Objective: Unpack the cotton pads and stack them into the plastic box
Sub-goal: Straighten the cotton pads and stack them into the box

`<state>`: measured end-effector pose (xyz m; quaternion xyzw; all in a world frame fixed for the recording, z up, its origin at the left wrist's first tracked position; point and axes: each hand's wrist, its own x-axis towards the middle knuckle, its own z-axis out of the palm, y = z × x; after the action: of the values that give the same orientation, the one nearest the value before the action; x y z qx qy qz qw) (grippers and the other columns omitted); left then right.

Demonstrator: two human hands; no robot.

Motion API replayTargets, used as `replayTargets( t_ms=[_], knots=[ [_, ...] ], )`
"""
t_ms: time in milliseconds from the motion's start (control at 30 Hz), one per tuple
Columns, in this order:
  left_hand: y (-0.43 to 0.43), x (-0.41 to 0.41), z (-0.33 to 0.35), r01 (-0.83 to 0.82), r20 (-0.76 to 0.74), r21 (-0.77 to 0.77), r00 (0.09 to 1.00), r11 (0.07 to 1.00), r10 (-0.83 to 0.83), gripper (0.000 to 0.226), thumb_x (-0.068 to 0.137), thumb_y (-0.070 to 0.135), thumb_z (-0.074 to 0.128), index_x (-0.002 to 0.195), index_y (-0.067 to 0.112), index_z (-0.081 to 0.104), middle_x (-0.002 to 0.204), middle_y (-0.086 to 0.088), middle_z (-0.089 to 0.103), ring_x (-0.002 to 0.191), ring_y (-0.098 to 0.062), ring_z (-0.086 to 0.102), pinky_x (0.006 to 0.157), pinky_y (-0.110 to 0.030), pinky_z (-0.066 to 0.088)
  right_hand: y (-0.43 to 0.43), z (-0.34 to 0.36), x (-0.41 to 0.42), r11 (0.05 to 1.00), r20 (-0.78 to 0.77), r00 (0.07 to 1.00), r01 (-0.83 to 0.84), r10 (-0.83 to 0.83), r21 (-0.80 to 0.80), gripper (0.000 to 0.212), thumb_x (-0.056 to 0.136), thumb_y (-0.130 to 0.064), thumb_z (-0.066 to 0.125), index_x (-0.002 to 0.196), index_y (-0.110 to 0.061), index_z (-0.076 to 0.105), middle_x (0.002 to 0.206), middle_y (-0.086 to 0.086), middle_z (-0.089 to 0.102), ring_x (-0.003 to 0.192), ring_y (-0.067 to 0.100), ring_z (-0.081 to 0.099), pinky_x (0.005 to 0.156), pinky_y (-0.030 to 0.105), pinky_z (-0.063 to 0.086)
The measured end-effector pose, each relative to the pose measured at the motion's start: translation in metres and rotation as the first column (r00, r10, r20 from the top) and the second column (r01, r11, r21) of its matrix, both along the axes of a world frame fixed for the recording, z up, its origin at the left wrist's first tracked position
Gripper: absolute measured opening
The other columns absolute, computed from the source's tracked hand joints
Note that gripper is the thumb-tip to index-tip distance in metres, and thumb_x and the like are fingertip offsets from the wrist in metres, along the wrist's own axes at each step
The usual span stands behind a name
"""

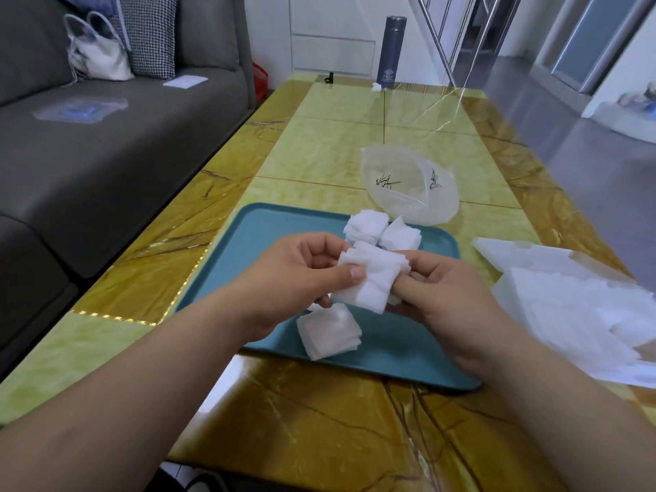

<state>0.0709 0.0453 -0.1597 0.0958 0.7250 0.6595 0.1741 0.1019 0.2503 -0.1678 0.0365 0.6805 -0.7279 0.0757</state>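
Both hands hold one bundle of white square cotton pads above a teal tray. My left hand pinches its left side, thumb on top. My right hand grips its right edge with curled fingers. A loose stack of pads lies on the tray below the hands, and two more stacks sit at the tray's far edge. An empty clear plastic bag lies beyond the tray. A translucent plastic box holding white pads stands at the right.
The tray sits on a glossy yellow-green stone table. A dark flask stands at the table's far end. A grey sofa runs along the left with a white handbag and plastic wrapping on it.
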Motion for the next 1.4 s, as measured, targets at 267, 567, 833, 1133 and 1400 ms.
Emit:
replayTargets(
  t_ms=[267,567,833,1133,1400],
  knots=[
    [0.012,0.0,-0.003,-0.034,-0.043,-0.07,0.999,0.997,0.031,0.012,0.09,0.013,0.077,0.103,0.012,0.075,0.09,-0.002,0.076,0.07,-0.008,0.06,0.06,-0.023,0.048,0.006,0.003,0.006,0.995,-0.024,0.995,-0.097,0.097,-0.022,0.025,0.099,-0.007,0.064,0.12,-0.011,0.075,0.111,0.01,0.079,0.108,0.024,0.075,0.094,0.034,0.061],
    [0.021,-0.001,-0.009,-0.181,-0.154,-0.146,0.975,0.972,0.159,0.024,0.084,0.024,0.085,0.1,0.017,0.069,0.079,0.002,0.07,0.062,-0.006,0.059,0.057,-0.02,0.048,0.013,0.004,0.006,0.988,-0.052,0.987,-0.15,0.151,0.025,0.033,0.085,-0.011,0.082,0.118,-0.014,0.075,0.11,0.009,0.079,0.106,0.021,0.074,0.094,0.039,0.059],
    [0.037,0.004,-0.02,-0.181,-0.401,-0.556,0.913,0.811,-0.071,0.01,0.08,0.037,0.08,0.086,0.033,0.073,0.062,0.013,0.063,0.055,0.001,0.053,0.053,-0.02,0.036,0.023,-0.013,0.006,0.87,-0.146,0.989,0.064,0.009,0.489,0.03,0.089,-0.005,0.073,0.108,-0.028,0.077,0.1,-0.011,0.079,0.098,0.006,0.073,0.095,0.03,0.058],
    [0.044,0.005,-0.02,-0.213,-0.372,-0.677,0.925,0.704,-0.077,0.025,0.075,0.052,0.08,0.091,0.034,0.071,0.067,0.011,0.061,0.065,-0.004,0.057,0.054,-0.026,0.035,0.028,-0.015,0.006,0.86,-0.091,0.965,0.259,-0.244,0.44,0.029,0.086,-0.006,0.077,0.111,-0.021,0.079,0.095,-0.013,0.079,0.087,-0.006,0.072,0.085,0.015,0.056],
    [0.048,0.005,-0.022,-0.19,-0.39,-0.683,0.911,0.705,-0.131,0.027,0.074,0.051,0.077,0.09,0.032,0.068,0.072,0.009,0.067,0.07,-0.008,0.062,0.061,-0.031,0.05,0.02,-0.019,0.007,0.924,-0.032,0.968,0.247,-0.249,0.29,0.034,0.087,0.003,0.072,0.113,-0.019,0.076,0.103,-0.002,0.08,0.1,0.005,0.074,0.099,0.029,0.057]
  ],
)
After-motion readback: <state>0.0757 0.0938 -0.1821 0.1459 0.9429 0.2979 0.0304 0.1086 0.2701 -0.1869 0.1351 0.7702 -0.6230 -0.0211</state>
